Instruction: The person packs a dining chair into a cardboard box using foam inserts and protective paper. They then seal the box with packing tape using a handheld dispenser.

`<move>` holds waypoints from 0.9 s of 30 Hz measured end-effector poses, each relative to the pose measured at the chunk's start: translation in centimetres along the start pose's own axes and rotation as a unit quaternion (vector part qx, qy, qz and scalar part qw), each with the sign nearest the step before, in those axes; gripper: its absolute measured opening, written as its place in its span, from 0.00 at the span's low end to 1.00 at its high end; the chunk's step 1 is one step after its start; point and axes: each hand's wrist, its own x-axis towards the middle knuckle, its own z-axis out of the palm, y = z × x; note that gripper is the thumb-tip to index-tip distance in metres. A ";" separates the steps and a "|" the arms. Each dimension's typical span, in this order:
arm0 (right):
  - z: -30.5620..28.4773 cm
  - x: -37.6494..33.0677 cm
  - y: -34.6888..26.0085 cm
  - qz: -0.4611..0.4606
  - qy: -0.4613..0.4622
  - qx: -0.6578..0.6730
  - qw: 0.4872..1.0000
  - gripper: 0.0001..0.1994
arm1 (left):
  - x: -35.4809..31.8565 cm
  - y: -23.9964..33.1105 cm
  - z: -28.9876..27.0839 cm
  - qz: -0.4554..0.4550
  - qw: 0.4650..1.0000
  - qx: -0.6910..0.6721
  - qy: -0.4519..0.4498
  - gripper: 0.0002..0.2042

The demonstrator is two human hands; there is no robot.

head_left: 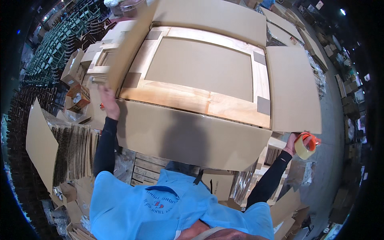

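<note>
Nearest to me I see a light blue shirt [160, 208] and two dark sleeves reaching up and away from each other. My right hand [295, 141] is closed around a roll of tape [306, 146], a thick ring of glossy tan tape on an orange core, held just off the near right corner of the big carton [192, 138]. My left hand [109, 103] is up at the carton's near left corner, fingers pressed flat against the lower edge of the raised left flap [130, 44]; the two hands are well apart, one at each end of the near side.

The carton is a wide, shallow, matte brown corrugated box. Its near flap hangs down toward me with my shadow across it, the right flap [294, 90] lies folded out flat, and the far flap [212, 16] stands at the far edge. Inside lies a rectangular pale wood frame [196, 100] with smooth, grainy rails around a flat brown board panel [200, 66], with small grey-brown square pads at its corners.

Under the carton's near edge are slatted wood pallets [150, 166]. By the left side, flattened cardboard sheets [38, 136] stand stacked on edge, ribbed. Farther left sit small open boxes [74, 68].
</note>
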 end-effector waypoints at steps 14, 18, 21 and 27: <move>11.1 -8.3 13.4 0.442 -0.430 -0.604 0.505 0.21 | 5.2 0.2 -4.7 0.487 0.526 0.371 -0.590 0.16; 10.3 -7.1 13.6 0.459 -0.419 -0.600 0.504 0.21 | 4.5 -3.9 -5.1 0.531 0.600 0.304 -0.515 0.17; 10.1 -6.3 13.4 0.504 -0.433 -0.539 0.517 0.13 | 5.4 -2.4 -5.6 0.517 0.568 0.301 -0.565 0.20; 14.4 -6.0 14.2 0.563 -0.380 -0.531 0.506 0.07 | 7.5 -0.8 -7.4 0.470 0.533 0.271 -0.649 0.21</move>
